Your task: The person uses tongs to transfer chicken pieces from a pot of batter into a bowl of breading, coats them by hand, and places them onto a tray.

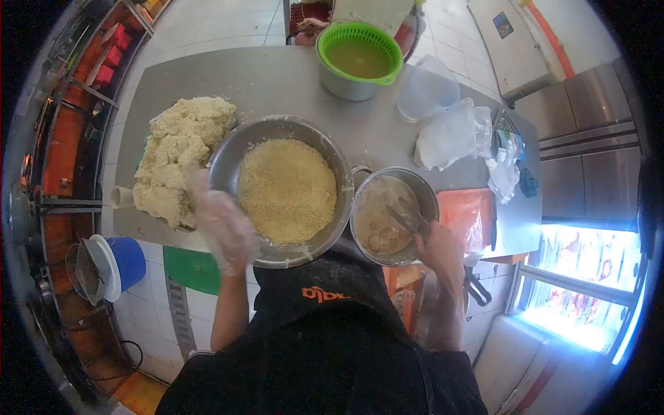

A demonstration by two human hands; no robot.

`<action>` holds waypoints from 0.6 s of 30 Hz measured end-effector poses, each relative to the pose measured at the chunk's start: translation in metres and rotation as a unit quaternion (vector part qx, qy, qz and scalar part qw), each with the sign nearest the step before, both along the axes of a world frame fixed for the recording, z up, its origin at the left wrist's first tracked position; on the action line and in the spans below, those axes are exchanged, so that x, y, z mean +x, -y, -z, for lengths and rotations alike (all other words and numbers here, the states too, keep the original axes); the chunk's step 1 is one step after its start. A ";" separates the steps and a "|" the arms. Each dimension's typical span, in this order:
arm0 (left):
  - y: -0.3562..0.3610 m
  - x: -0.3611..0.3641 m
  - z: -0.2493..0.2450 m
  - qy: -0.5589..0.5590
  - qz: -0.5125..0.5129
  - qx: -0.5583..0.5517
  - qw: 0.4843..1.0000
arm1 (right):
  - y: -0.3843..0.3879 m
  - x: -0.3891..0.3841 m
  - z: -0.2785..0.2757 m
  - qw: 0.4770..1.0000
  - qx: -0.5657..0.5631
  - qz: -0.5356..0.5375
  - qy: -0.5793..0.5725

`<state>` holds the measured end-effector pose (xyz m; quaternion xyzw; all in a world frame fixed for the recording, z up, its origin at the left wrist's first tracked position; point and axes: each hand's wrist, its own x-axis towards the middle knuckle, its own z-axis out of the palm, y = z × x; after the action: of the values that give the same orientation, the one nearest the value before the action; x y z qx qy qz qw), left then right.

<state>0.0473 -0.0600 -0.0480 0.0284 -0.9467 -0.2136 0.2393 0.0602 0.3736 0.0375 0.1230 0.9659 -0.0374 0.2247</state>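
Note:
My left hand [227, 225], in a clear plastic glove, is over the left rim of a wide steel bowl [344, 155], between it and a heaped pile of breaded pieces [181, 149]. Its fingers are smeared by motion. Pale yellow breadcrumbs [287, 190] fill the bottom of the bowl. Bare, my right hand [440, 247] grips metal tongs [407, 220] by their handle end. The tips of the tongs dip into cloudy, beige liquid [379, 207] with lumps in it, inside a smaller steel pot [430, 197] to the right of the bowl.
A green strainer [330, 43] in a steel pot stands at the table's far edge. Right of it lie a translucent plastic tub [429, 88] and plastic bags [453, 135]. An orange tray [467, 206] is near my right hand. A blue bucket [128, 266] stands at left.

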 end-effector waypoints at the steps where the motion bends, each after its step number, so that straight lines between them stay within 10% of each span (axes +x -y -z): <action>1: -0.016 0.000 -0.003 0.018 0.040 0.064 0.997 | 0.002 -0.009 0.007 1.000 0.019 -0.010 0.001; 9: -0.068 -0.001 -0.008 0.153 0.177 0.326 0.916 | 0.008 -0.045 0.042 0.996 0.009 -0.088 -0.015; 18: -0.019 -0.008 -0.002 0.167 0.113 0.288 0.936 | -0.029 0.015 0.028 0.976 -0.205 0.055 -0.047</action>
<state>0.0391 -0.0414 -0.0460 0.0242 -0.8681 -0.4947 0.0334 0.0749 0.4027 0.0094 0.1250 0.9390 -0.2526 0.1970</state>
